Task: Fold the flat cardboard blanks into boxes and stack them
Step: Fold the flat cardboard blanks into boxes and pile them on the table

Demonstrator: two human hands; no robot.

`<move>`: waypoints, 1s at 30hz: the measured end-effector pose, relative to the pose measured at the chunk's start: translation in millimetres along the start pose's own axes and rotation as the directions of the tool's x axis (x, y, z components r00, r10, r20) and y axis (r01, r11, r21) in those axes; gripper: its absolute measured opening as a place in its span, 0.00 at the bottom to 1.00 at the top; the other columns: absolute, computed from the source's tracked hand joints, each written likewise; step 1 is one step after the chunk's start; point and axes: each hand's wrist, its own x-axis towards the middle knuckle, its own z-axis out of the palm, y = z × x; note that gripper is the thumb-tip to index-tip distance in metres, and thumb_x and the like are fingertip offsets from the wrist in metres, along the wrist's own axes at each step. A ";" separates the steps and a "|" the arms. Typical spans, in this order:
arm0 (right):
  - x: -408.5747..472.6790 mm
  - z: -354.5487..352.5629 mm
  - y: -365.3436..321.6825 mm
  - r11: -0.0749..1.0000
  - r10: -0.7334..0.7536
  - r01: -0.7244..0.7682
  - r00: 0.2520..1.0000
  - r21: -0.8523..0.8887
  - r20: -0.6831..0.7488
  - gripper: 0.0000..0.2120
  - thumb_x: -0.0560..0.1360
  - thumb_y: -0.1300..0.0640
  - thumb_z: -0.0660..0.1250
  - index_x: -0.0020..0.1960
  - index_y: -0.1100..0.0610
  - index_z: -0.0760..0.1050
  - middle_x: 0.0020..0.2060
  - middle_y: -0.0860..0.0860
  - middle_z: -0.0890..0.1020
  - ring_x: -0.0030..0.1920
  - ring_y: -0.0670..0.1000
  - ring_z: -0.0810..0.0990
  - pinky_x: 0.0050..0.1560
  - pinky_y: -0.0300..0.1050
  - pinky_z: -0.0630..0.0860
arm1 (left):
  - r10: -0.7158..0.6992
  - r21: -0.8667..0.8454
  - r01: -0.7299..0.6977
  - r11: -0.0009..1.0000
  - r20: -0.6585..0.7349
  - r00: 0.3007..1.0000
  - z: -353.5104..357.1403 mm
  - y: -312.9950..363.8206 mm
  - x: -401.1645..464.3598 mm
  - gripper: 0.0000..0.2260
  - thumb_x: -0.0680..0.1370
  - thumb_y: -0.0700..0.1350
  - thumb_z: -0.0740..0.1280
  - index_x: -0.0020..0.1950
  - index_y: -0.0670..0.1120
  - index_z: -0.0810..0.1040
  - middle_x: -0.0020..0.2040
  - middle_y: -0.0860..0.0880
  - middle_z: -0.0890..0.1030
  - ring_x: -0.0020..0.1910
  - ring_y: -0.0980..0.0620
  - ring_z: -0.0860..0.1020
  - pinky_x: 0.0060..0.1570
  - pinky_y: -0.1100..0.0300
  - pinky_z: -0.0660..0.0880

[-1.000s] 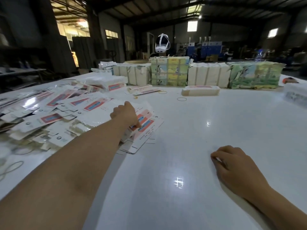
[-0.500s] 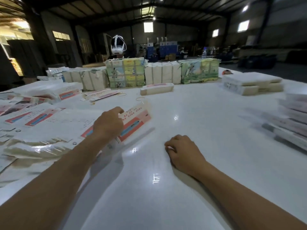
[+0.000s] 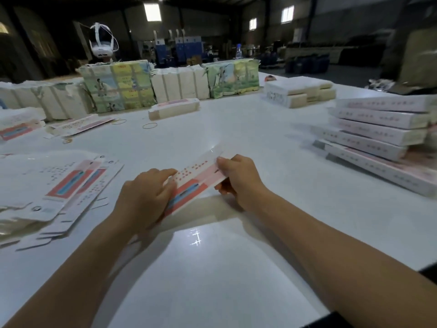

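A flat cardboard blank [image 3: 198,177], white and pink with a red and blue panel, is held slanted just above the white table [image 3: 212,268] in front of me. My left hand [image 3: 144,200] grips its near left end, fingers curled over the top. My right hand [image 3: 238,177] pinches its right edge. A spread pile of the same flat blanks [image 3: 66,185] lies to the left. Folded white boxes [image 3: 378,136] are stacked at the right.
Wrapped bundles [image 3: 118,88] of stock line the far side, with a single folded box [image 3: 173,109] and rubber bands [image 3: 150,125] in front of them. Another low stack of white boxes [image 3: 298,93] sits at the far right. A white headset [image 3: 102,45] stands behind.
My left hand lifted one blank off the pile and carried it to the middle. My right hand left the table and took hold of its right edge. The view swung right.
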 end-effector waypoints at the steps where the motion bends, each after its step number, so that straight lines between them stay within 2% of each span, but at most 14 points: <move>1: -0.8 1.0 0.8 1.000 -0.007 0.007 1.000 -0.008 0.009 0.12 0.79 0.61 0.61 0.37 0.60 0.67 0.30 0.57 0.81 0.21 0.51 0.75 0.22 0.40 0.70 | 0.032 0.075 -0.031 0.997 -0.012 0.999 1.5 3.9 -1.5 0.31 0.75 0.66 0.53 0.71 0.49 0.69 0.63 0.49 0.76 0.54 0.49 0.75 0.53 0.49 0.74; 3: -4.0 2.1 2.3 0.999 -0.020 0.021 0.998 -0.027 0.056 0.10 0.79 0.59 0.62 0.40 0.61 0.71 0.35 0.59 0.82 0.26 0.53 0.78 0.24 0.41 0.73 | 0.095 0.171 -0.085 0.982 -0.052 0.994 4.5 16.9 -3.8 0.43 0.69 0.75 0.52 0.73 0.47 0.64 0.66 0.48 0.73 0.57 0.47 0.74 0.56 0.48 0.73; 5: -6.4 1.8 2.9 0.996 -0.067 0.074 0.990 -0.048 0.125 0.09 0.79 0.58 0.63 0.45 0.64 0.75 0.38 0.59 0.83 0.30 0.55 0.80 0.27 0.42 0.75 | 0.149 0.260 -0.115 0.959 -0.115 0.982 7.3 28.4 -5.9 0.49 0.63 0.76 0.50 0.74 0.45 0.62 0.66 0.46 0.73 0.57 0.46 0.74 0.56 0.48 0.73; 6: -6.5 0.7 2.3 0.993 -0.097 0.105 0.983 -0.047 0.158 0.10 0.79 0.58 0.63 0.47 0.65 0.76 0.38 0.58 0.83 0.30 0.55 0.80 0.27 0.42 0.75 | 0.163 0.271 -0.120 0.955 -0.143 0.976 7.2 31.5 -6.2 0.49 0.63 0.76 0.52 0.74 0.44 0.62 0.65 0.45 0.73 0.56 0.45 0.74 0.55 0.48 0.73; 8: -5.4 -3.0 0.2 0.992 -0.122 0.124 0.966 0.005 0.226 0.09 0.79 0.59 0.62 0.48 0.64 0.77 0.36 0.57 0.83 0.30 0.54 0.80 0.26 0.42 0.74 | 0.172 0.201 -0.134 0.970 -0.188 0.967 5.8 31.0 -7.1 0.46 0.64 0.71 0.61 0.73 0.43 0.63 0.61 0.44 0.74 0.53 0.46 0.74 0.52 0.49 0.74; 11: -4.9 -8.2 -3.2 0.982 -0.068 -0.009 0.915 0.188 0.397 0.11 0.79 0.59 0.59 0.51 0.63 0.77 0.38 0.58 0.83 0.32 0.53 0.79 0.26 0.41 0.74 | 0.219 0.062 -0.210 0.976 -0.269 0.938 -0.4 28.3 -7.3 0.42 0.64 0.62 0.74 0.71 0.43 0.65 0.57 0.43 0.75 0.50 0.47 0.73 0.48 0.50 0.76; 13: -6.7 -11.0 -4.5 0.959 -0.060 -0.087 0.868 0.271 0.494 0.11 0.78 0.57 0.60 0.54 0.63 0.76 0.41 0.58 0.83 0.34 0.53 0.80 0.27 0.39 0.76 | 0.270 0.043 -0.271 0.962 -0.325 0.906 -4.2 29.2 -7.9 0.41 0.63 0.62 0.73 0.70 0.42 0.66 0.56 0.42 0.75 0.48 0.48 0.73 0.45 0.52 0.76; 15: -7.6 -13.2 -6.1 0.951 -0.073 -0.100 0.846 0.291 0.529 0.12 0.75 0.58 0.63 0.53 0.64 0.77 0.41 0.57 0.84 0.33 0.52 0.82 0.28 0.38 0.78 | 0.300 0.050 -0.302 0.952 -0.348 0.888 -7.0 30.3 -8.8 0.42 0.62 0.63 0.72 0.69 0.41 0.67 0.55 0.42 0.76 0.47 0.47 0.73 0.43 0.53 0.76; 16: -6.9 -14.5 -6.4 0.964 -0.088 -0.057 0.853 0.260 0.514 0.10 0.75 0.59 0.63 0.51 0.64 0.78 0.40 0.57 0.84 0.33 0.52 0.83 0.29 0.38 0.78 | 0.308 0.068 -0.304 0.950 -0.345 0.887 -7.7 29.7 -8.9 0.42 0.62 0.63 0.72 0.68 0.41 0.67 0.55 0.42 0.76 0.47 0.46 0.74 0.43 0.52 0.76; 18: -5.8 -16.3 -6.4 0.987 -0.157 0.135 0.877 0.082 0.454 0.08 0.78 0.63 0.62 0.49 0.62 0.79 0.39 0.55 0.85 0.34 0.53 0.83 0.30 0.39 0.79 | 0.314 0.130 -0.287 0.949 -0.318 0.895 -8.1 27.1 -9.7 0.43 0.61 0.61 0.77 0.68 0.40 0.69 0.55 0.41 0.77 0.47 0.43 0.76 0.44 0.49 0.77; 20: -5.6 -16.1 -5.1 0.942 -0.245 0.317 0.875 -0.111 0.416 0.09 0.79 0.65 0.61 0.49 0.61 0.81 0.37 0.57 0.84 0.31 0.53 0.82 0.30 0.42 0.79 | 0.324 0.203 -0.272 0.941 -0.298 0.898 -7.6 25.0 -10.1 0.43 0.59 0.59 0.79 0.66 0.38 0.71 0.54 0.40 0.78 0.46 0.41 0.77 0.43 0.48 0.77; 23: -4.5 -16.4 -3.3 0.896 -0.295 0.393 0.875 -0.206 0.384 0.09 0.78 0.64 0.62 0.47 0.62 0.82 0.30 0.56 0.82 0.25 0.51 0.79 0.27 0.42 0.77 | 0.328 0.257 -0.256 0.932 -0.299 0.896 -5.7 27.0 -10.1 0.42 0.57 0.59 0.80 0.63 0.37 0.73 0.50 0.40 0.79 0.43 0.41 0.77 0.40 0.50 0.76; 26: -2.2 -19.6 -2.4 0.919 -0.232 0.333 0.890 -0.211 0.392 0.08 0.77 0.64 0.63 0.47 0.61 0.82 0.30 0.54 0.82 0.24 0.50 0.77 0.26 0.41 0.76 | 0.308 0.236 -0.245 0.940 -0.287 0.907 -3.3 29.1 -10.8 0.42 0.57 0.58 0.81 0.63 0.37 0.73 0.49 0.40 0.79 0.42 0.41 0.77 0.39 0.51 0.75; 30: 0.0 -25.2 -4.1 0.998 -0.008 0.035 0.872 -0.046 0.489 0.06 0.76 0.63 0.66 0.51 0.63 0.80 0.33 0.58 0.82 0.24 0.48 0.77 0.26 0.39 0.76 | 0.322 0.156 -0.289 0.945 -0.268 0.908 -3.0 27.2 -11.7 0.42 0.59 0.58 0.80 0.65 0.39 0.71 0.52 0.42 0.78 0.44 0.43 0.76 0.40 0.50 0.77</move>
